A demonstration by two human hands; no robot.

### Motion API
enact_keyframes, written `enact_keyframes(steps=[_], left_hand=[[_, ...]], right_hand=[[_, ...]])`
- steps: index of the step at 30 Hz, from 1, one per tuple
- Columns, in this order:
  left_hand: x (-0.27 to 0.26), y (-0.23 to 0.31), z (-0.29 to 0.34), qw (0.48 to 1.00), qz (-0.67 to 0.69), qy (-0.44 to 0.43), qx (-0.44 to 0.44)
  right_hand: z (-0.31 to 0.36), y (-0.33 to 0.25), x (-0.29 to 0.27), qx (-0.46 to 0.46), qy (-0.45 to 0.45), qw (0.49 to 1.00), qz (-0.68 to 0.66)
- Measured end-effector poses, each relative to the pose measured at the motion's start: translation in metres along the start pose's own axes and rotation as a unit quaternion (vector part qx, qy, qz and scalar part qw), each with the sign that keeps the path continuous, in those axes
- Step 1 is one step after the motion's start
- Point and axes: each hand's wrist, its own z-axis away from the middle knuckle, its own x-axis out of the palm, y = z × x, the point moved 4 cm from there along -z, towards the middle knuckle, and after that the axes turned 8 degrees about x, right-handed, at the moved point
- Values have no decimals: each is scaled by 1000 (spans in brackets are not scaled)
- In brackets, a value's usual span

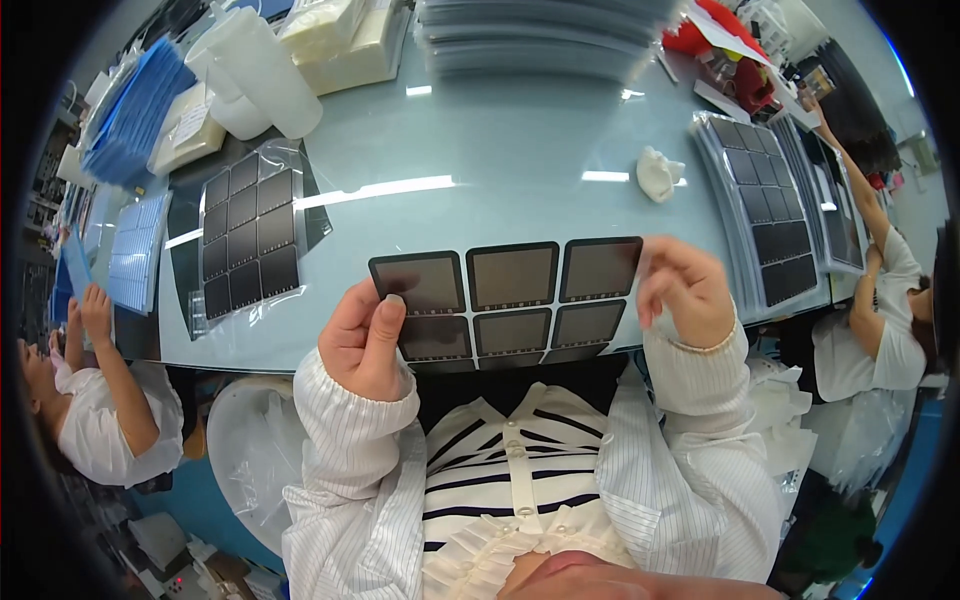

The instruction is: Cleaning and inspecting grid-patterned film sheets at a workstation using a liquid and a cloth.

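In front of my chest is a sheet of dark, glossy rounded panels (512, 277) in rows, tilted toward me. My left hand (366, 335) grips its left edge, thumb on the front face. At the sheet's right edge, my right hand (692, 290) is closed with curled fingers. Whether those fingers pinch the edge or a thin film cannot be made out. On the table to the left lies a similar panel sheet (250, 228) on clear plastic. A stack of such sheets (765, 200) stands at the right.
The glossy table (480, 150) holds a crumpled white wad (658, 174), a thick stack of clear sheets (545, 40) at the back, white bottles (262, 70) and blue sheets (135, 110) at left. Co-workers sit at both sides; a white bin (255, 455) stands below the table's front edge.
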Motion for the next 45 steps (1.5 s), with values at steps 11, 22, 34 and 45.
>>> enact_keyframes(steps=[11,22,34,45], left_hand=[[13,7,-3,998,1,-61,-22],[13,14,-6,995,-38,-65,-72],[9,14,-8,997,-39,-50,-36],[6,18,-5,999,-34,-38,-18]], right_hand=[[5,22,-19,32,62,997,-44],[5,28,-23,29,62,997,-45],[4,26,-18,13,58,998,-32],[5,21,-13,12,54,998,-39]])
